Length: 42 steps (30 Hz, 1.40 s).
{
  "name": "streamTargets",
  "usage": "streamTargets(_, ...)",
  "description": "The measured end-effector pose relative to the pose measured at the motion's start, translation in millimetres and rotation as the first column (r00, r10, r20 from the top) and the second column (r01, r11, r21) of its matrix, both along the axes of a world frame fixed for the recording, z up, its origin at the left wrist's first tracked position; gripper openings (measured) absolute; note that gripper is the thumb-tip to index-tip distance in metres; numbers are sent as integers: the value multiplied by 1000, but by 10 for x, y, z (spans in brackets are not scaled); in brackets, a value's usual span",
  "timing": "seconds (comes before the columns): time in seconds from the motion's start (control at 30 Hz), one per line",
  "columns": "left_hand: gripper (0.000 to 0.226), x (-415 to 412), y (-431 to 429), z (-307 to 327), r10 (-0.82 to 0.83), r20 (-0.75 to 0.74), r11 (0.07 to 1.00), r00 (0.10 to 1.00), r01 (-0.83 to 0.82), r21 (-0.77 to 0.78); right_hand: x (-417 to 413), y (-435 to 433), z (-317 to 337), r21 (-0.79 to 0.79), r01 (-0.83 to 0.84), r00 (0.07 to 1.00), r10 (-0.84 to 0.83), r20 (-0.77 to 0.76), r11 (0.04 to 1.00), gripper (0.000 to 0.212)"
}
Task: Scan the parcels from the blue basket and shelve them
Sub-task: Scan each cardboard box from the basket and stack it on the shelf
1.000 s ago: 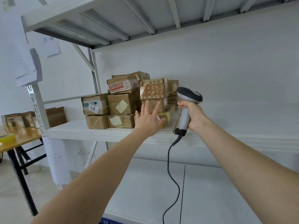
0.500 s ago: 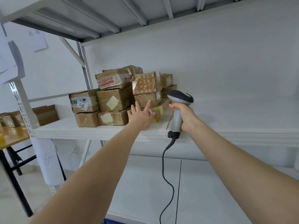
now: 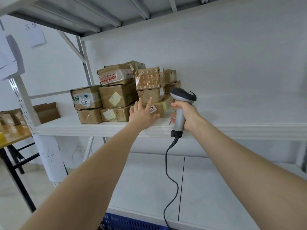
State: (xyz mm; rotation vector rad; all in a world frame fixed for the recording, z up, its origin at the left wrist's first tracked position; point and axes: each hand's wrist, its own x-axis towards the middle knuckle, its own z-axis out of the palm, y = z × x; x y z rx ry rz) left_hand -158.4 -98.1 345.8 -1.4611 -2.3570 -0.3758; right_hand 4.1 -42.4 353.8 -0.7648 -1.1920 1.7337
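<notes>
White metal shelving (image 3: 93,129) fills our view, with brown parcels (image 3: 116,95) stacked at its left end. Our left hand (image 3: 142,117) lies flat, fingers (image 3: 149,102) spread wide, against the low parcel (image 3: 160,107) at the stack's right edge (its label shows "18"). Our right hand (image 3: 188,116) curls its fingers round the grey scanner (image 3: 182,96) just beside that parcel. Below, the blue basket (image 3: 131,223) edges into view.

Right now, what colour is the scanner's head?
The scanner has a dark grey, nearly black head over a light grey handle; head view.
</notes>
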Motion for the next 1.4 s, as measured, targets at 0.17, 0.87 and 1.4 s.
streamTargets(0.17,76,18,-298,11,-17,-42,999,999,19,33,31,-292,-16,-23,-67,996,66,-59,997,2)
streamTargets(0.87,63,-508,-2322,-2436,147,265,983,953,-110,-146,-709,-2024,-2328,-332,-226,912,319,257,916,2)
streamTargets(1.4,61,-1138,-2883,-4534,506,524,784,685,-113,-610,-1584,-2181,-4281,-670,-79,799,449,401,738,15)
